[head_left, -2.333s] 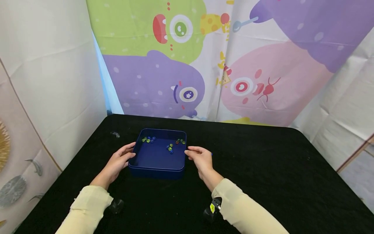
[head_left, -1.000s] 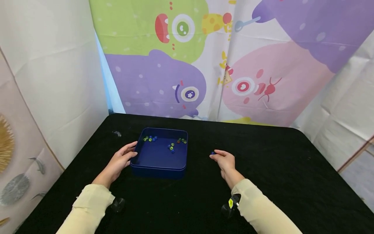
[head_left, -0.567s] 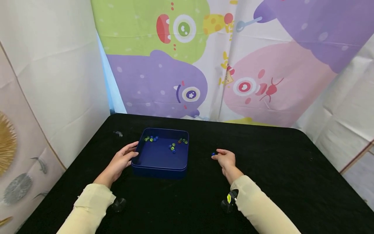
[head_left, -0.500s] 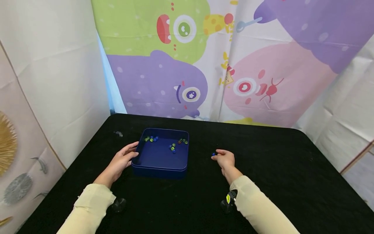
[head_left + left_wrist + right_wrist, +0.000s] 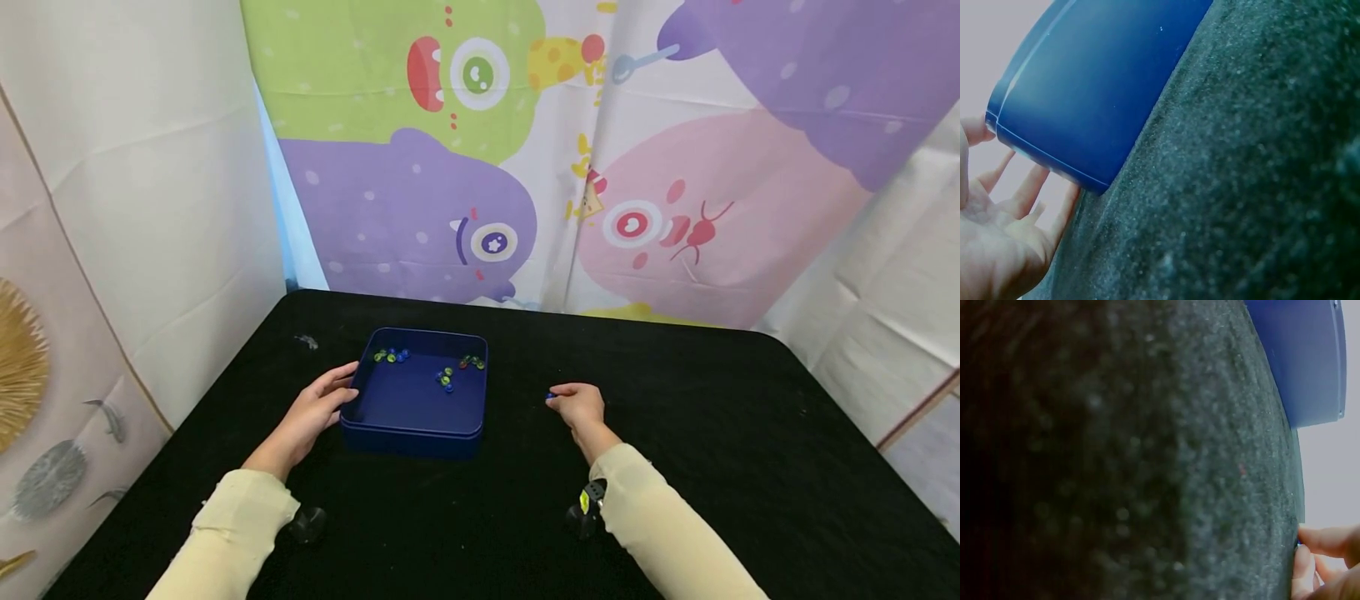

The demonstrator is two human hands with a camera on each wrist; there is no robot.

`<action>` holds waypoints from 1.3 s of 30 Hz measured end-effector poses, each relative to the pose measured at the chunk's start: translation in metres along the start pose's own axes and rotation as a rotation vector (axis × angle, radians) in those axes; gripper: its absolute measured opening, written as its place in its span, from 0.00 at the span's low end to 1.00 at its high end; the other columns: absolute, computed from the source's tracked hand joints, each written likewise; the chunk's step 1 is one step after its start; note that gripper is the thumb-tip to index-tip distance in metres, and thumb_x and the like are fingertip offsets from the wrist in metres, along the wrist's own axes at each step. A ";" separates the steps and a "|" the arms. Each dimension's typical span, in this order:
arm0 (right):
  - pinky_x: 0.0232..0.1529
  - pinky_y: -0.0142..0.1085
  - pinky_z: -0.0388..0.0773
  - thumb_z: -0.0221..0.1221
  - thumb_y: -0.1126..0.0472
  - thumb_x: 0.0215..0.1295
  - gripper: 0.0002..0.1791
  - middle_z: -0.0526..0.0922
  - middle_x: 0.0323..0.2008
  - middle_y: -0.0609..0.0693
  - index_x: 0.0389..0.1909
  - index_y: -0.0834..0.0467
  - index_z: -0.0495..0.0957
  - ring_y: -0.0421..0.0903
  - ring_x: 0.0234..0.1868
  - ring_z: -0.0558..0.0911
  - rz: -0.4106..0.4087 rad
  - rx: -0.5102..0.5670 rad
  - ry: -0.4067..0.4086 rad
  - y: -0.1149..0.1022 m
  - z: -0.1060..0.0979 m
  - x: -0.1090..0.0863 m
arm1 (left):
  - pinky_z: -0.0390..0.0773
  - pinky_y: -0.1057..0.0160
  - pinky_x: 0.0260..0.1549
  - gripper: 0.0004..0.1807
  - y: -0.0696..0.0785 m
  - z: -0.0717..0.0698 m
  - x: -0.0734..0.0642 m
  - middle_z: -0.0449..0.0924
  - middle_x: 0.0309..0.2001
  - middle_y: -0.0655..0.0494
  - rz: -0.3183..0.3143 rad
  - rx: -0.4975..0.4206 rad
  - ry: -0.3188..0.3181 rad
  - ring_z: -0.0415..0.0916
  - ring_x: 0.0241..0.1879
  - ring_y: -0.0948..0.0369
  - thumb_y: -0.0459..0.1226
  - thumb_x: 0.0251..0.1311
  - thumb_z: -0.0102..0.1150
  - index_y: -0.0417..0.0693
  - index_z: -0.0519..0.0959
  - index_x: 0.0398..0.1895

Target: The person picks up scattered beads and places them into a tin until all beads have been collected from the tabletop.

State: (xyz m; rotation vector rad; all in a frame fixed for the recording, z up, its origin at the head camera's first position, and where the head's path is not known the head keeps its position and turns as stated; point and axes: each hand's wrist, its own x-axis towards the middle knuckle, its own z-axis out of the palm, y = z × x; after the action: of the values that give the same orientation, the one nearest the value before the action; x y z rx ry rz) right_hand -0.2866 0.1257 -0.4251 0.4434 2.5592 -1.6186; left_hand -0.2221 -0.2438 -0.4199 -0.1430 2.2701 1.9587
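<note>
A blue square box (image 5: 420,421) without a lid stands on the black table, with several glass marbles (image 5: 446,381) in green, blue and red inside. At its left wall my left hand (image 5: 300,421) touches it, fingers and thumb fairly straight. The left wrist view shows these fingers (image 5: 1025,194) spread along the box's side (image 5: 1097,94). To the right of the box, my right hand (image 5: 581,410) pinches a small blue marble (image 5: 551,395) between thumb and fingers, low over the table. Only a sliver of that marble (image 5: 1299,542) shows in the right wrist view.
The black cloth-covered table (image 5: 697,433) extends well to the right. A small clear scrap (image 5: 306,341) lies behind the box on the left. A cartoon-printed curtain (image 5: 480,167) hangs behind the table's far edge.
My right hand has moved right, away from the box's right wall, to the blue marble, which it now pinches. My left hand stays at the box; the head view has shifted slightly.
</note>
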 end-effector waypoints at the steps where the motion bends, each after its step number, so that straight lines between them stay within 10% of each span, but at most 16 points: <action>1: 0.49 0.47 0.73 0.60 0.69 0.58 0.12 0.77 0.48 0.61 0.44 0.65 0.80 0.53 0.47 0.75 0.002 0.003 0.008 0.000 0.000 0.000 | 0.59 0.45 0.61 0.30 0.000 0.000 0.000 0.48 0.70 0.39 0.000 0.000 0.000 0.53 0.66 0.43 0.41 0.68 0.44 0.51 0.52 0.72; 39: 0.47 0.41 0.77 0.58 0.70 0.61 0.13 0.78 0.47 0.61 0.46 0.70 0.78 0.51 0.42 0.81 -0.048 0.311 -0.088 -0.001 0.020 -0.046 | 0.59 0.45 0.61 0.30 -0.004 -0.001 0.001 0.52 0.68 0.39 0.032 -0.002 0.002 0.56 0.64 0.44 0.40 0.68 0.45 0.49 0.54 0.71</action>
State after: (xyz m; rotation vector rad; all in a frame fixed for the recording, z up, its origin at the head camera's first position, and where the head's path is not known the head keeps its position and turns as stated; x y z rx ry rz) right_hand -0.2452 0.0982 -0.4224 0.3246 2.2778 -2.0145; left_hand -0.2228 -0.2452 -0.4239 -0.1097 2.2852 1.9775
